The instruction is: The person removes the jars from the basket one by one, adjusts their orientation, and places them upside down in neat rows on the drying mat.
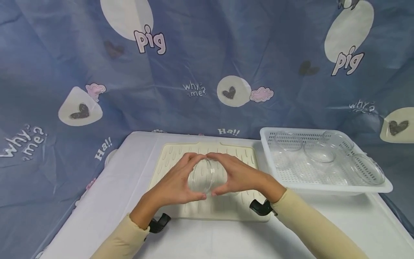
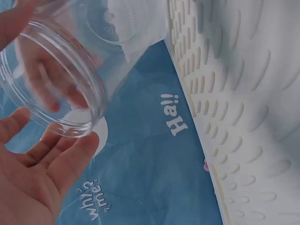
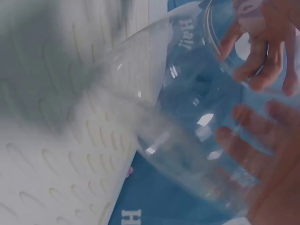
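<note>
A clear, round, bowl-like dish (image 1: 203,176) is held upright on its side between my hands, over the cream ridged mat (image 1: 223,212). From the left, my left hand (image 1: 176,185) curls round it, thumb low and fingers on top. Mirroring that, my right hand (image 1: 237,174) grips it from the right. Fingertips of both hands nearly meet above and below it. In the left wrist view the thick rim (image 2: 96,89) lies by the left fingertips. Through the clear curved wall (image 3: 154,103), fingers show in the right wrist view. I cannot tell whether it is one piece or two.
A white perforated basket (image 1: 271,167) at the right holds several clear round dishes (image 1: 320,151). White cloth covers the table (image 1: 129,165) under the mat. Behind hangs a blue printed curtain (image 1: 191,115). Black wrist mounts (image 1: 260,207) stick out below the sleeves.
</note>
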The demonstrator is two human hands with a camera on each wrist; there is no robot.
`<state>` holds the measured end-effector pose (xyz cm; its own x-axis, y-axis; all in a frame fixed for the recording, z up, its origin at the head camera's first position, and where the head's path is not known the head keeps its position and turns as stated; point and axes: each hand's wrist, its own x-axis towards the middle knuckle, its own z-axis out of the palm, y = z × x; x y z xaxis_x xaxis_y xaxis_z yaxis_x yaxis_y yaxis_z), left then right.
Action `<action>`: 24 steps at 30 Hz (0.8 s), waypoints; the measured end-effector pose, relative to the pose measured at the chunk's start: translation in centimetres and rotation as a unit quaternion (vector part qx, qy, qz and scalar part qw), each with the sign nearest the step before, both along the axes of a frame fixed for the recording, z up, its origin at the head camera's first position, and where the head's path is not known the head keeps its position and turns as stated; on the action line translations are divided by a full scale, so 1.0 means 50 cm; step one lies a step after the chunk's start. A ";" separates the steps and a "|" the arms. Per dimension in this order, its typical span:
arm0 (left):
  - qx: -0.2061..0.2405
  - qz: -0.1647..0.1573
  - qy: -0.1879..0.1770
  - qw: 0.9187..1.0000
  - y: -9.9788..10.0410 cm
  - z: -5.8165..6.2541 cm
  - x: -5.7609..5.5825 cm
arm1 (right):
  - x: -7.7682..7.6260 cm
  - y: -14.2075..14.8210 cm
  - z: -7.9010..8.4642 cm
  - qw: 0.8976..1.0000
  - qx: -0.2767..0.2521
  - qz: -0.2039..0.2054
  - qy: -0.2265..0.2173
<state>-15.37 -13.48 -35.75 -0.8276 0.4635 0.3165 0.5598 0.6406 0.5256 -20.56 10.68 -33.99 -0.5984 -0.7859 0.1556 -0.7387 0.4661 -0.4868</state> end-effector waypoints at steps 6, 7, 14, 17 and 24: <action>0.024 0.003 -0.029 0.999 -0.013 0.007 0.005 | -0.003 0.033 -0.009 1.000 0.007 -0.017 -0.008; 0.031 0.000 -0.035 0.999 -0.015 0.006 0.007 | -0.003 0.038 -0.012 1.000 0.005 -0.019 -0.011; 0.049 -0.025 -0.046 0.997 -0.023 0.003 0.011 | 0.009 0.050 -0.013 0.999 -0.009 -0.042 0.004; 0.044 -0.032 -0.044 0.998 -0.022 0.000 0.012 | 0.014 0.051 -0.011 0.998 -0.013 -0.047 0.027; 0.051 -0.048 -0.020 0.997 -0.016 -0.011 0.018 | 0.032 0.048 -0.009 0.996 -0.006 -0.064 0.065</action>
